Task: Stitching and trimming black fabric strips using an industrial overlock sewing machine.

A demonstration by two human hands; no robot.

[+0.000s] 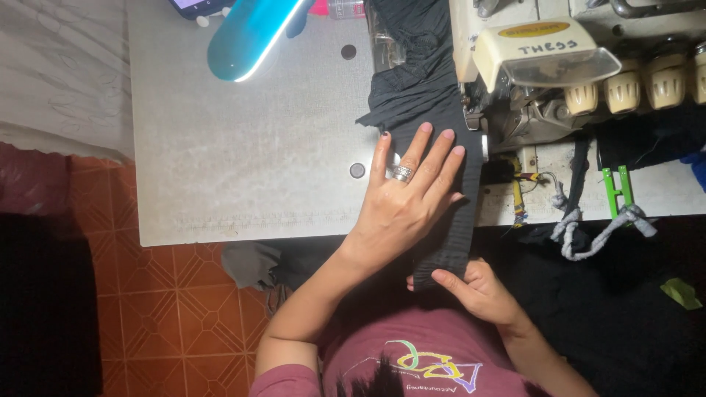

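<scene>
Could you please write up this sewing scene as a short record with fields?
Setting: grey sewing table with a cream sewing machine
Work: strip of black fabric running under the machine
Left hand: flat on the fabric, ring on one finger
Right hand: pinches the fabric's near end
Nearby: teal lamp, green clip, orange tiled floor

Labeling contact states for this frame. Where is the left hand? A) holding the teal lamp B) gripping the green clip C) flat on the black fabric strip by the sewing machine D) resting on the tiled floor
C: the left hand lies palm-down, fingers spread, on the black fabric strip on the table beside the sewing machine, while the right hand pinches the strip's near end.
</scene>
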